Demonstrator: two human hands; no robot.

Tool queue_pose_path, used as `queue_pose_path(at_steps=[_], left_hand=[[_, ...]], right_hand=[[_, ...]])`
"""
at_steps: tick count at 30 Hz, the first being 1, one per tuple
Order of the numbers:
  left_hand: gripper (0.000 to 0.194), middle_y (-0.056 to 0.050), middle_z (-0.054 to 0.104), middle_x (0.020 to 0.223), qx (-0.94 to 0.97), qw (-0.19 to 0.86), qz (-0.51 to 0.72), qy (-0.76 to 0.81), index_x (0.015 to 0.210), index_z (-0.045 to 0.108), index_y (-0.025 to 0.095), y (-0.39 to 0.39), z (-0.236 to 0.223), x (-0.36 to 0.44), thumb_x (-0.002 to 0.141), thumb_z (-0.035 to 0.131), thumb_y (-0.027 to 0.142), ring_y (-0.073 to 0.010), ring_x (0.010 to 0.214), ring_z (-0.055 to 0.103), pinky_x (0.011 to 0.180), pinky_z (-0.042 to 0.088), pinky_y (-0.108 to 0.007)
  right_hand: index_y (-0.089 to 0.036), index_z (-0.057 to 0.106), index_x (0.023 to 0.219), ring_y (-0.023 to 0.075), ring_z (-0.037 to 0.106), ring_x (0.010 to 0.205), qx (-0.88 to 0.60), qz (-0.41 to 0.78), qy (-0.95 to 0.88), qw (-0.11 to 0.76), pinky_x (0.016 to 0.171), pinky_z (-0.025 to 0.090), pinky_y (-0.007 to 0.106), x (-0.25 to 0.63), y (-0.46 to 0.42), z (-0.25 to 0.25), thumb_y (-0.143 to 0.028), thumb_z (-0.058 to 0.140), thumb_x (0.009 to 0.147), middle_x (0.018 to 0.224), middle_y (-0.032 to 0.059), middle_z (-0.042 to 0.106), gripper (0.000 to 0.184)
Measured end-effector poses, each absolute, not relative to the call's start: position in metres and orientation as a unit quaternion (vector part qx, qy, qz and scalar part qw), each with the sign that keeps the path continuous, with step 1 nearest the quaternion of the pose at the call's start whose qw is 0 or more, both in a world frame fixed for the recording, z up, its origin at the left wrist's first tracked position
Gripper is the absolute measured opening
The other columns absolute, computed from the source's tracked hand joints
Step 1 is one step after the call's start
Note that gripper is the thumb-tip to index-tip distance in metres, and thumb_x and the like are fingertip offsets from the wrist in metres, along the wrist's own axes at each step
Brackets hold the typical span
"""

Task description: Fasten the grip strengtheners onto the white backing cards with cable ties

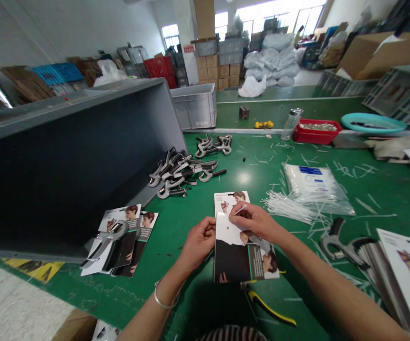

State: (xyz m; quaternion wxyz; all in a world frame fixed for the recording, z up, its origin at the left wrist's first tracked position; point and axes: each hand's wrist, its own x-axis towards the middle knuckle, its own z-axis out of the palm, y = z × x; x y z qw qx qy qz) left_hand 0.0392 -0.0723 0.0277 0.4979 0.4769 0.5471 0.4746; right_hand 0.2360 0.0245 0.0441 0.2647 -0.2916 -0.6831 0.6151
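My left hand (199, 244) grips the left edge of a printed card (228, 244) lying on the green mat (205, 303). My right hand (252, 221) pinches a thin white cable tie (238, 211), its tip over the card's upper part. A bag of white cable ties (311, 184) lies to the right, with loose ties (290, 207) spilling beside it. Yellow-handled wire cutters (265, 303) rest below the card. Several grey-and-black hand tools (179, 173) lie in a heap further forward, and one (108, 239) sits on cards at left.
A large grey bin (66, 166) tilts over the bench's left side. A stack of printed cards (407, 279) lies at right. Along the far edge stand a glass jar (292, 124), a red tray (314, 132) and a teal plate (371, 122). Crates and sacks fill the room behind.
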Motion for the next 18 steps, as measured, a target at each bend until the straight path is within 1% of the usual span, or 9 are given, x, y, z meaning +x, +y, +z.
queue_pose_path(at_steps=[3, 5, 7, 9, 11, 13, 15, 17, 18], left_hand=[[0.010, -0.001, 0.060, 0.076, 0.567, 0.406, 0.434, 0.571, 0.085, 0.065, 0.018, -0.079, 0.026, 0.032, 0.085, 0.063, 0.028, -0.0126, 0.067, 0.052, 0.066, 0.042, -0.022], [0.014, -0.003, 0.061, 0.081, 0.639, 0.339, 0.380, 0.577, 0.085, 0.068, 0.019, -0.087, 0.028, 0.023, 0.089, 0.056, 0.025, -0.0164, 0.077, 0.055, 0.074, 0.044, -0.026], [0.020, -0.007, 0.064, 0.094, 0.693, 0.323, 0.338, 0.549, 0.095, 0.070, 0.020, -0.097, 0.029, 0.013, 0.094, 0.050, 0.023, -0.0196, 0.091, 0.058, 0.084, 0.045, -0.029], [0.024, -0.009, 0.065, 0.104, 0.719, 0.336, 0.327, 0.514, 0.105, 0.069, 0.022, -0.107, 0.028, 0.006, 0.096, 0.047, 0.022, -0.0204, 0.100, 0.058, 0.090, 0.045, -0.031], [0.022, -0.009, 0.065, 0.103, 0.722, 0.321, 0.337, 0.511, 0.105, 0.069, 0.022, -0.113, 0.025, 0.003, 0.096, 0.049, 0.023, -0.0201, 0.099, 0.059, 0.089, 0.046, -0.030], [0.020, -0.009, 0.064, 0.101, 0.706, 0.282, 0.363, 0.539, 0.101, 0.070, 0.021, -0.114, 0.022, 0.004, 0.095, 0.051, 0.022, -0.0202, 0.097, 0.059, 0.087, 0.046, -0.030], [0.020, -0.010, 0.063, 0.106, 0.684, 0.249, 0.391, 0.563, 0.100, 0.072, 0.020, -0.108, 0.019, 0.008, 0.093, 0.053, 0.021, -0.0212, 0.100, 0.058, 0.088, 0.045, -0.031], [0.022, -0.010, 0.064, 0.107, 0.666, 0.246, 0.412, 0.571, 0.101, 0.073, 0.021, -0.100, 0.017, 0.014, 0.092, 0.053, 0.019, -0.0215, 0.099, 0.059, 0.086, 0.045, -0.030], [0.022, -0.009, 0.066, 0.103, 0.655, 0.255, 0.419, 0.574, 0.100, 0.074, 0.021, -0.096, 0.016, 0.017, 0.091, 0.054, 0.019, -0.0211, 0.094, 0.060, 0.082, 0.046, -0.029]], right_hand=[[-0.019, 0.063, 0.089, 0.0104, 0.046, 0.059, -0.289, 0.621, -0.684, 0.249, 0.052, 0.034, 0.022, 0.232, 0.023, 0.041, -0.046, 0.067, 0.085, 0.068, -0.0034, 0.052, 0.028], [-0.018, 0.064, 0.090, 0.0103, 0.045, 0.059, -0.294, 0.616, -0.688, 0.244, 0.053, 0.033, 0.022, 0.231, 0.025, 0.039, -0.047, 0.067, 0.085, 0.069, -0.0029, 0.053, 0.029], [-0.017, 0.066, 0.090, 0.0103, 0.045, 0.061, -0.298, 0.611, -0.692, 0.244, 0.054, 0.033, 0.023, 0.230, 0.028, 0.038, -0.047, 0.068, 0.084, 0.071, -0.0019, 0.055, 0.030], [-0.017, 0.066, 0.089, 0.0103, 0.046, 0.062, -0.292, 0.619, -0.688, 0.241, 0.055, 0.034, 0.023, 0.226, 0.030, 0.036, -0.047, 0.069, 0.083, 0.074, -0.0012, 0.057, 0.031], [-0.017, 0.066, 0.088, 0.0101, 0.046, 0.062, -0.277, 0.640, -0.679, 0.231, 0.055, 0.033, 0.023, 0.220, 0.031, 0.035, -0.047, 0.070, 0.081, 0.074, -0.0014, 0.057, 0.031], [-0.017, 0.065, 0.088, 0.0090, 0.044, 0.059, -0.268, 0.660, -0.666, 0.222, 0.052, 0.030, 0.022, 0.213, 0.029, 0.036, -0.047, 0.070, 0.081, 0.069, -0.0031, 0.054, 0.032], [-0.017, 0.064, 0.090, 0.0080, 0.040, 0.055, -0.267, 0.665, -0.662, 0.220, 0.049, 0.027, 0.021, 0.205, 0.026, 0.037, -0.046, 0.069, 0.083, 0.065, -0.0052, 0.049, 0.031], [-0.017, 0.063, 0.090, 0.0079, 0.038, 0.054, -0.268, 0.656, -0.668, 0.228, 0.048, 0.026, 0.020, 0.200, 0.022, 0.038, -0.045, 0.068, 0.084, 0.065, -0.0056, 0.047, 0.029], [-0.018, 0.063, 0.091, 0.0081, 0.038, 0.055, -0.265, 0.651, -0.673, 0.232, 0.048, 0.027, 0.020, 0.198, 0.021, 0.038, -0.045, 0.067, 0.085, 0.066, -0.0053, 0.047, 0.028]])
